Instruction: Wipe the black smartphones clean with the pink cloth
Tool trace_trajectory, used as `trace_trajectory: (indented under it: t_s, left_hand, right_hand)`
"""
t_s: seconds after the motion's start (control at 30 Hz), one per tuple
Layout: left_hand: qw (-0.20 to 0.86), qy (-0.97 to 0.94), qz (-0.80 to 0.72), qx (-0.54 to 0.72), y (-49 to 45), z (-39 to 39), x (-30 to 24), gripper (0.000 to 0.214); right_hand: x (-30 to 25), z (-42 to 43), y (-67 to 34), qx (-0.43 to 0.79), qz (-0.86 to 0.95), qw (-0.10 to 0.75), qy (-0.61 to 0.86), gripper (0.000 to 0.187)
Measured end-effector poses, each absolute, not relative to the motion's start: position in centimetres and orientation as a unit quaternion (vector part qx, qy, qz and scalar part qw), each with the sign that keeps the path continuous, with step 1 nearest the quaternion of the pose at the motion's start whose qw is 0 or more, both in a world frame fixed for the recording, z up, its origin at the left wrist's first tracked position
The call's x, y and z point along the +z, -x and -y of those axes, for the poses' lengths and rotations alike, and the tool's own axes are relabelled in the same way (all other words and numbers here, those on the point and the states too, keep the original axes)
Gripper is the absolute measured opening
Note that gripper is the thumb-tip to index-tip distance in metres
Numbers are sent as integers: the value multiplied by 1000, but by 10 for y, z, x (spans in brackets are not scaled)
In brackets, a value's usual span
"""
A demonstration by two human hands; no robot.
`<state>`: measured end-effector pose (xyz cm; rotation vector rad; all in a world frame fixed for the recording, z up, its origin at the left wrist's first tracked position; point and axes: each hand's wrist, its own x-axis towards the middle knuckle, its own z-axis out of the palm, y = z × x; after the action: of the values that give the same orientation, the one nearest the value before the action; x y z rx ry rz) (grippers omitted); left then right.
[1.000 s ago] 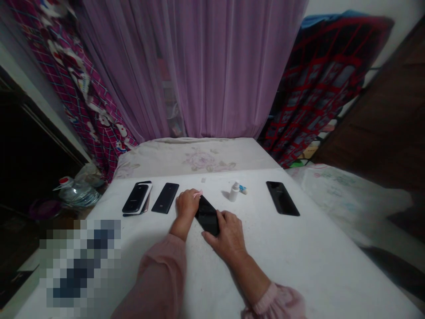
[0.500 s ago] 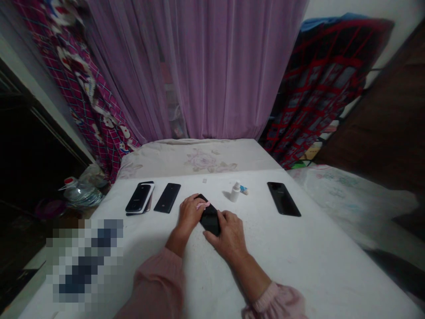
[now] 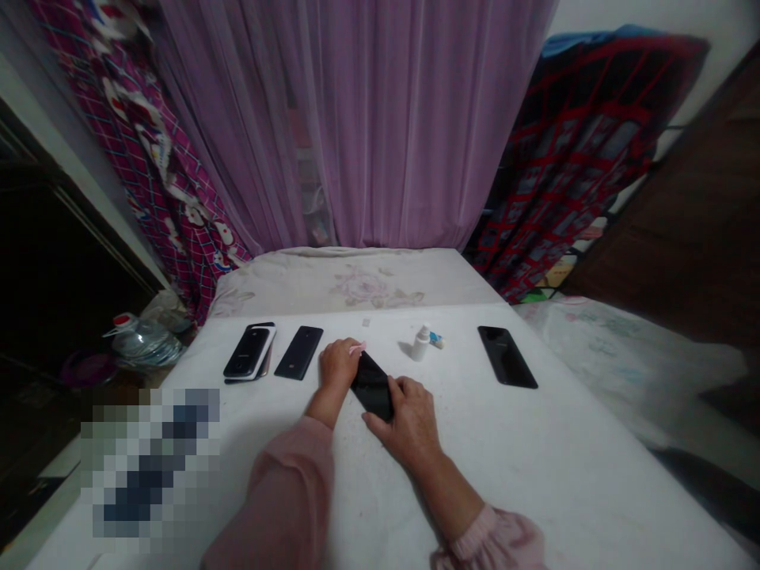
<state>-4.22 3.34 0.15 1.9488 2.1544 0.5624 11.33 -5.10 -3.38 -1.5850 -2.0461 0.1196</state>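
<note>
A black phone (image 3: 371,383) lies on the white table (image 3: 534,459) in front of me. My right hand (image 3: 408,419) rests on its near end, fingers curled over the edge and holding it down. My left hand (image 3: 338,366) is closed at the phone's far left corner, pinching a small pink piece (image 3: 357,347) against it. Both arms wear pink sleeves.
More phones lie on the table: a stack (image 3: 248,352) at the left, a black one (image 3: 298,352) beside it, another (image 3: 507,356) at the right. A small white bottle (image 3: 421,343) and a blue-tipped tube (image 3: 436,340) stand behind. A plastic jug (image 3: 139,340) sits off the left edge.
My left hand slid over the phone's screen with the pink piece, then drew back to the far left corner. My right hand has stayed on the near end.
</note>
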Motion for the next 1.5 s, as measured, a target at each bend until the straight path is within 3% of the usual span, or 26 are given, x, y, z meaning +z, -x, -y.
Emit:
trace_trajectory:
  t_s: [0.33,0.5,0.87,1.5]
  left_hand:
    - [91,-644,-738,180,45,-41,0,26]
    - [87,-678,-689,242,52,-34,-11,20]
    - [175,-738,-577,304,77,-15,-20,15]
    - [77,-660,-717,208,60,-22,-6,22]
  right_hand:
    - [-34,51,-113,37,760,268,590,67]
    - [-33,51,-112,41,758,264,596,64]
    - [-37,50,-112,33,757,270,594,64]
    - [-36,51,-114,26,766,265,585,68]
